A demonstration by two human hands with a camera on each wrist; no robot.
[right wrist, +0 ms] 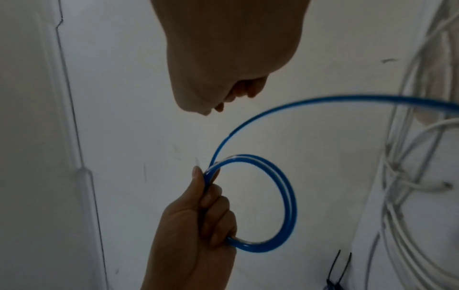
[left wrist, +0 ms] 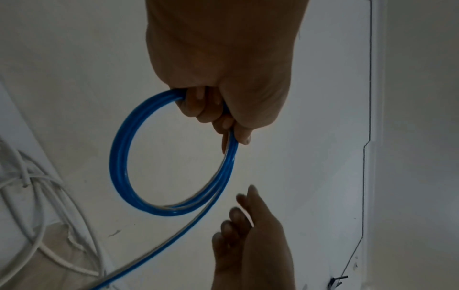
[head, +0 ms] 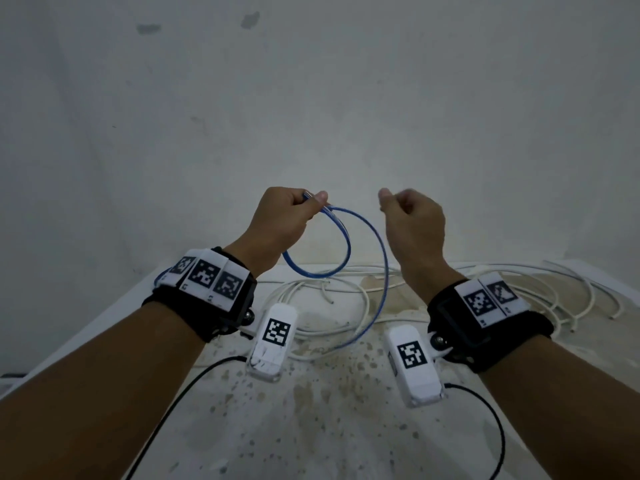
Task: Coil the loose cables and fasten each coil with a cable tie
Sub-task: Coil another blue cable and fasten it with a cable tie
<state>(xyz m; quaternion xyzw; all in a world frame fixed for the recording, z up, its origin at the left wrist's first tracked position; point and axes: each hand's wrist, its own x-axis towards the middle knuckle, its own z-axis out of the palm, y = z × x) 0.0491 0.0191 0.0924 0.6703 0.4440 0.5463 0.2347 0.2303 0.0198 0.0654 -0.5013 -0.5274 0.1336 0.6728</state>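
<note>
A blue cable (head: 347,251) is wound into a small coil of two or three loops, held up in front of a white wall. My left hand (head: 313,199) grips the top of the coil (left wrist: 119,157) between thumb and curled fingers. A loose blue strand (head: 385,271) arcs from the coil down to the table. My right hand (head: 391,202) hovers just to the right of the coil, fingers curled, and holds nothing (right wrist: 231,98). Two black cable ties (right wrist: 335,270) lie on the table below.
Several loose white cables (head: 346,292) lie tangled across the back of the stained white table (head: 311,427), reaching to its right side (head: 571,299). Black leads run from the wrist cameras toward me. The wall stands close behind the table.
</note>
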